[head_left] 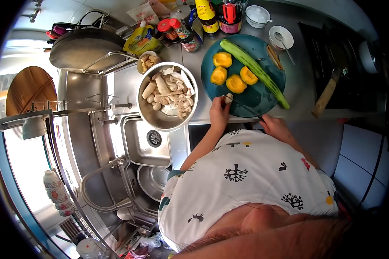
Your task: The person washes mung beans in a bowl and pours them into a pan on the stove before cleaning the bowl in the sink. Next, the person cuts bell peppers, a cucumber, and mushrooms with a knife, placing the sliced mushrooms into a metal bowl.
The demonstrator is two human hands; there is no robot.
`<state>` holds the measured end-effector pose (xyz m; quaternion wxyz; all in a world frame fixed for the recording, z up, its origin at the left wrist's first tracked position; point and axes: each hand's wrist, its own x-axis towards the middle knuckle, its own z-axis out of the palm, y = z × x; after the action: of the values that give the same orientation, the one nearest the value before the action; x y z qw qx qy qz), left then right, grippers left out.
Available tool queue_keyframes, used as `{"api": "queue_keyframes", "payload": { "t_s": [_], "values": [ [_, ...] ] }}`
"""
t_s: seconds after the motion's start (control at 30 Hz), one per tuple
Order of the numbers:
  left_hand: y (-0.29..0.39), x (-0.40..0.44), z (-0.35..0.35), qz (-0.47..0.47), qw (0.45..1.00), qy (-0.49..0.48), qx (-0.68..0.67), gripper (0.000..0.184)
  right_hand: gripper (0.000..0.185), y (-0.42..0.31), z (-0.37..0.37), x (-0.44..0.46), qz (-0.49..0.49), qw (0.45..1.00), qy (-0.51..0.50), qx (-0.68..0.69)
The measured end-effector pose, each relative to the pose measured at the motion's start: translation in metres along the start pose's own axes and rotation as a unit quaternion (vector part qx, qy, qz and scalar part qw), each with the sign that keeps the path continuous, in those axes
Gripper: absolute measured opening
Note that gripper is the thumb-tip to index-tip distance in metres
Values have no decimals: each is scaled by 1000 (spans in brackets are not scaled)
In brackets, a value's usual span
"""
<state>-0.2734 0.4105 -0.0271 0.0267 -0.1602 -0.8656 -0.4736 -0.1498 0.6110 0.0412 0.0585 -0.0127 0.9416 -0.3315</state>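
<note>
My left hand [219, 111] pinches a small whitish mushroom [228, 98] at the near left edge of the round teal cutting board [212, 86]. My right hand [275, 127] is closed around the handle of a knife [247, 109], its blade reaching left to the mushroom. Several hollowed yellow fruit or vegetable halves [236, 83] lie on the board. A long green gourd [257, 71] slants across it, its near end past the rim. To the left, a steel bowl [193, 97] holds whole and cut mushrooms [168, 93].
A sink [138, 149] with a drain is below the bowl. Sauce bottles [207, 17] and jars line the back. A white bowl with a spoon [283, 39] and a lidded white pot [258, 16] stand behind the board. At right is a stove with a wooden-handled pan [326, 95].
</note>
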Motion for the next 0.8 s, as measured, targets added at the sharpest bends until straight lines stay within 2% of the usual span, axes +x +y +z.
{"api": "queue_keyframes", "payload": {
  "t_s": [0.2,0.27,0.4,0.47,0.6,0.67,0.8],
  "values": [
    [1,2,-2,-1,1000,-4,9,25,15,-6,-4,7,13,999,-29,-18],
    [0,3,-3,3,1000,-8,11,23,15,-12,-7,19,45,994,-89,-42],
    [-4,6,-5,12,1000,-16,7,24,16,-27,-3,52,47,994,-95,-19],
    [-8,4,-6,-7,999,-31,1,24,17,-27,9,66,52,989,-129,-40],
    [-3,0,-17,13,998,-56,25,23,18,-11,20,63,36,994,-102,-34],
    [-6,-4,-20,99,992,-27,68,21,17,-10,11,52,15,997,-65,-43],
    [-11,-6,-13,105,993,-22,41,18,18,-13,0,29,-9,999,-28,-41]
  ]
}}
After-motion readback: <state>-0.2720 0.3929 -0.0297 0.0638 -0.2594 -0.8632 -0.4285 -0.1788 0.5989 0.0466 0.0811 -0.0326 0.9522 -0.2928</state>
